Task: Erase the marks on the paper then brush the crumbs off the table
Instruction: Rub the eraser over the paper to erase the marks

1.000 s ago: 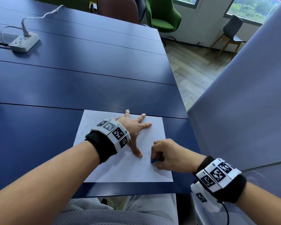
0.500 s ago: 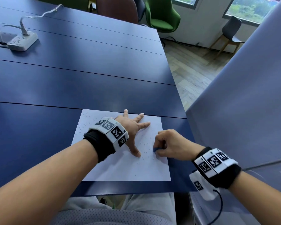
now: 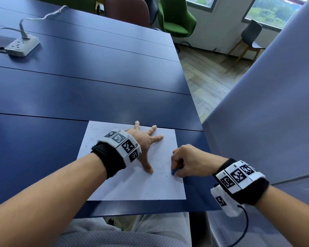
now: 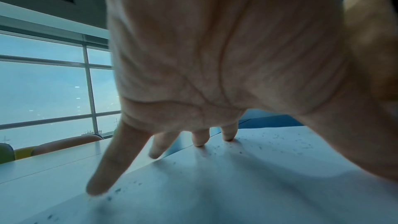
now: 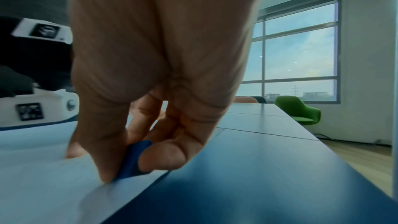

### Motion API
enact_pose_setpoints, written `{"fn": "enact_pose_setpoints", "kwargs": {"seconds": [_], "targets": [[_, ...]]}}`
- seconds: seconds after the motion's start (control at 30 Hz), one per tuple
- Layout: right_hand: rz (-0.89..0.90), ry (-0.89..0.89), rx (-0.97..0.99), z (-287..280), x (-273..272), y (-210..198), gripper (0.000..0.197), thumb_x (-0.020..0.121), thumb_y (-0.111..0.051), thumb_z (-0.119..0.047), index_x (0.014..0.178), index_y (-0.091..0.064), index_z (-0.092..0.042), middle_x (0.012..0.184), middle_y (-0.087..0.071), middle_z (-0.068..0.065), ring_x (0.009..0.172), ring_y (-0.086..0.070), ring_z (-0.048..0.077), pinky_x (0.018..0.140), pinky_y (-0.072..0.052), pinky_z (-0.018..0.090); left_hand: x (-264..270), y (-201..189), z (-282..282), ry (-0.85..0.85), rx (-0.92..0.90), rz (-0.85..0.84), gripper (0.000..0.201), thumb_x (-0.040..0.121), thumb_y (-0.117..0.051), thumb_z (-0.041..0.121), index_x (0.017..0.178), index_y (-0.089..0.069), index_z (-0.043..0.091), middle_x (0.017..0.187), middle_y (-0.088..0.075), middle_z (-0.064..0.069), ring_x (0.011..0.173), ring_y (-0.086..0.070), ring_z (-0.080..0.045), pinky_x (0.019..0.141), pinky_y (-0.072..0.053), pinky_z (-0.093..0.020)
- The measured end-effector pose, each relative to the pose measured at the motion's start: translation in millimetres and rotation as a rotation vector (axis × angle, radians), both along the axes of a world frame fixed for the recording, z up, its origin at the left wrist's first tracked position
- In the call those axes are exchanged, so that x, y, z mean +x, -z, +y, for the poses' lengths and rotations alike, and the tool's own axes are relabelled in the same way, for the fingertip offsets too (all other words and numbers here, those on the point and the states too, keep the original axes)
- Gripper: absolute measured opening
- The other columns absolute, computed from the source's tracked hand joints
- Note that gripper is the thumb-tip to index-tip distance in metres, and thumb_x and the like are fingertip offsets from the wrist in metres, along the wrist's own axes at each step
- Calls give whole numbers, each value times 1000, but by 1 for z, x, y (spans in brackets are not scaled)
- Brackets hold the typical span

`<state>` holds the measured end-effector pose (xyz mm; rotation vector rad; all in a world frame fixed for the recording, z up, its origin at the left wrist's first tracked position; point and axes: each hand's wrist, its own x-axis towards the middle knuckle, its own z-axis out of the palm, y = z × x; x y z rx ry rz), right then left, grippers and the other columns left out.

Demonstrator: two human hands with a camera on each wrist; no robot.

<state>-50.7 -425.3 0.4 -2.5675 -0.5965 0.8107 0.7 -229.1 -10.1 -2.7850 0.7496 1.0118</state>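
A white sheet of paper (image 3: 132,188) lies on the blue table (image 3: 78,82) near its front edge, sprinkled with dark eraser crumbs (image 3: 160,166). My left hand (image 3: 143,145) presses flat on the paper (image 4: 215,185) with its fingers (image 4: 112,163) spread and straight. My right hand (image 3: 187,162) pinches a small blue eraser (image 3: 174,171) between thumb and fingers and holds it down on the paper's right side. In the right wrist view the blue eraser (image 5: 133,157) touches the paper (image 5: 43,168) close to its right edge.
A white power strip (image 3: 21,45) with its cable lies at the table's far left. Green and brown chairs (image 3: 175,16) stand beyond the far edge. A grey partition (image 3: 266,113) rises just right of the table. My lap shows below the front edge.
My right hand slid the eraser away from me and then back toward me on the paper's right side. My left hand stayed pressed on the sheet.
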Motion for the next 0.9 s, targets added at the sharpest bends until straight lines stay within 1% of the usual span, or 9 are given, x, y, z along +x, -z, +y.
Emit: {"fn": "enact_pose_setpoints", "kwargs": {"seconds": [0.07,0.13,0.23,0.3,0.37,0.47,0.67,0.83,0.9], "targets": [[-72,80,28,-2,10,3,5,71,-70,-7,75,-70,-10,78,-66,-1,64,-56,3,61,-47,15,0,0,-3,10,10,-5,130,58,-77,74,151,11,49,160,23,16,148,19,-36,108,-20,-72],[-138,147,76,-3,14,7,5,71,-69,-6,74,-70,-10,77,-65,-1,64,-56,2,61,-47,15,0,0,-3,8,2,-6,131,59,-78,72,151,11,48,161,23,15,149,17,-34,108,-23,-69],[-72,106,79,-2,2,7,7,71,-69,-5,72,-68,-11,77,-63,-2,63,-54,3,60,-46,15,0,1,-2,2,-21,-3,130,59,-79,71,152,10,48,161,22,15,149,16,-33,109,-27,-65],[7,27,31,2,-2,3,7,70,-71,-6,74,-69,-12,79,-62,-3,63,-54,3,60,-47,15,-1,1,-1,-2,-24,0,130,59,-79,70,152,10,48,161,23,15,149,17,-33,109,-26,-66],[-30,30,18,2,7,2,6,71,-71,-7,75,-70,-12,79,-64,-3,63,-55,3,61,-47,15,0,3,0,-5,-24,-1,131,58,-79,71,151,10,49,160,23,16,149,17,-32,109,-24,-69],[-133,149,73,-2,19,6,7,71,-69,-6,73,-70,-12,77,-66,-2,62,-57,3,61,-48,17,1,4,0,-8,-33,-4,131,57,-79,72,151,9,50,160,23,17,149,17,-32,109,-22,-70],[68,-15,66,7,-10,6,9,72,-71,-7,78,-70,-15,82,-64,-1,63,-55,4,59,-46,15,1,6,1,-3,-46,-19,131,55,-79,74,151,7,51,160,21,18,149,15,-32,109,-23,-71],[-25,127,140,3,9,7,8,73,-72,-7,74,-69,-15,79,-67,5,59,-54,5,55,-46,17,2,9,2,3,-56,-27,132,54,-79,74,151,7,51,161,20,18,150,14,-32,109,-23,-70],[22,65,123,4,3,7,8,73,-71,-6,78,-70,-12,81,-66,4,61,-54,4,59,-46,16,2,10,2,6,-56,-32,132,54,-79,74,151,7,50,161,20,18,150,14,-32,109,-23,-70]]}}
